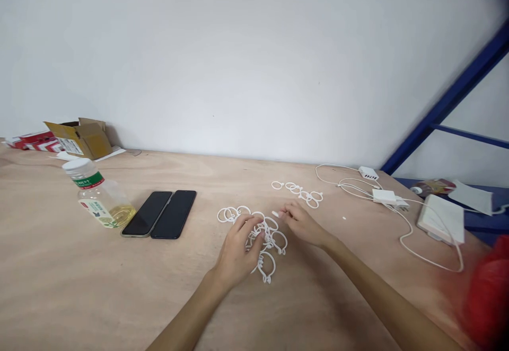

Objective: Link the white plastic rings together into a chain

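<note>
A pile of white plastic rings with small eyelets, like curtain rings [267,261], lies on the wooden table [99,292]. My left hand [238,247] rests over the left side of this pile, its fingers curved and the thumb apart from them. Rings show in the gap between thumb and fingers, and some are covered by the hand. Just right of the pile, my right hand [298,221] is closed in a pinch on a small white piece [275,213], whose exact kind is too small to make out. More white rings [312,204] lie in a loose row beyond my right hand.
Two dark phones [174,216] and a clear bottle with a white lid [103,202] stand to the left. Farther back is an open cardboard box [85,139]. White cables, a charger [384,196] and a white box [441,218] occupy the right side. A red object [489,292] sits near right.
</note>
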Demonstrator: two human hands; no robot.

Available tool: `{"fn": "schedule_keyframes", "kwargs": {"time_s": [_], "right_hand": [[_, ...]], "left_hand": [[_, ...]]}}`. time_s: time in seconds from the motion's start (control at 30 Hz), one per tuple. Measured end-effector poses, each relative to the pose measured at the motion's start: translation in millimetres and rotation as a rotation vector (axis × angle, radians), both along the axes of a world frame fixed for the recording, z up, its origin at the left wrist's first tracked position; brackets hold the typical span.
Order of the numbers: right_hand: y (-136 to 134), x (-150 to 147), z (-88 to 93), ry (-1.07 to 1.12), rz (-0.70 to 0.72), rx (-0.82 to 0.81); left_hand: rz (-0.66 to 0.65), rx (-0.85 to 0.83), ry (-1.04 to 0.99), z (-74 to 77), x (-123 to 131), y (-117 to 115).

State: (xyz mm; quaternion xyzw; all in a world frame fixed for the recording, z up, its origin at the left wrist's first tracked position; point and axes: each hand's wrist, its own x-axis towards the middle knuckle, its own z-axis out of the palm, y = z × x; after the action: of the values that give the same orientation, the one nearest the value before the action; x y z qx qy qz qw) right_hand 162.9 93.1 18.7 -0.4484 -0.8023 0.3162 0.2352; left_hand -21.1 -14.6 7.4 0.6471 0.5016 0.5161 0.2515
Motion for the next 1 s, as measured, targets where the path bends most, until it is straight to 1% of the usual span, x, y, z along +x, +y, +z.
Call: {"fn": "schedule_keyframes", "kwargs": {"time_s": [0.1, 0.17, 0.23, 0.3, 0.43, 0.5, 0.57, 0.7, 0.8, 0.87, 0.93, 1.0], "right_hand": [[-27.9, -8.0, 22.1, 0.186, 0.16, -0.365], [-40.6, -12.5, 28.2, 0.28, 0.226, -0.536], [-47.2, -15.1, 26.8, 0.377, 0.25, -0.634], [-49.7, -15.6, 20.6, 0.512, 0.233, -0.722], [-51.7, -13.8, 7.6, 0.906, 0.199, -0.939], [-53.0, -13.4, 3.8, 1.06, 0.183, -0.973], [-54.3, -13.6, 2.3, 1.116, 0.169, -0.97], [-57.1, -13.5, 4.5, 1.093, 0.155, -0.96], [-60.1, -14.6, 6.9, 1.04, 0.129, -0.924], [-62.5, -16.7, 6.7, 0.978, 0.096, -0.893], [-64.8, -19.2, 5.3, 0.921, 0.072, -0.883], [-66.6, -20.7, 4.1, 0.898, 0.082, -0.911]], "left_hand": [[-0.019, -0.025, -0.001, 1.5, 2.0, -0.4], [-0.005, -0.031, 0.005, 3.2, 1.8, -0.1], [0.02, -0.027, -0.002, 5.0, 0.4, 0.5], [0.018, -0.047, -0.024, 5.8, -1.0, 0.9], [-0.017, -0.197, -0.14, 3.4, 2.0, 1.1], [-0.069, -0.289, -0.258, 2.0, 6.8, 0.8], [-0.136, -0.361, -0.393, 1.3, 11.5, 0.4], [-0.217, -0.479, -0.597, -0.1, 13.9, 0.2], [-0.268, -0.506, -0.71, -0.1, 11.5, 0.6], [-0.323, -0.523, -0.755, 2.7, 11.1, 0.5], [-0.375, -0.586, -0.779, 7.7, 11.6, 0.3], [-0.374, -0.664, -0.775, 12.9, 11.3, 0.4]]}}
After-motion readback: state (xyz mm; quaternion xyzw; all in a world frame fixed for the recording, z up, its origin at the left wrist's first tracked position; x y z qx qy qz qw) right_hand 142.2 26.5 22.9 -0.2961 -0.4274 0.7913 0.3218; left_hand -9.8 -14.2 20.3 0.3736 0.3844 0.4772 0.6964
